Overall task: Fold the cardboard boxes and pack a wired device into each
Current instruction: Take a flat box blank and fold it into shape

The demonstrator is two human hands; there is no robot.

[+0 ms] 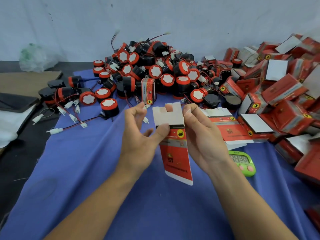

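Fingers (pixel 141 110) of my left hand (pixel 138 137) half curled, clear of the card; only the thumb bears on the flat red-and-white cardboard box blank (pixel 175 153), at its black band. Can't tell if any left finger reaches behind. Right hand (pixel 202 134) grips the blank's right edge, one fingertip showing through the white flap's cutout. Blank held upright above the blue cloth (pixel 83 170), flaps away from me, probably so I can pop it open. Heap of red-and-black round wired devices (pixel 155 70) lies just beyond, within reach. Stack of flat printed blanks (pixel 230 125) to the right, packed red boxes (pixel 280 94) past it.
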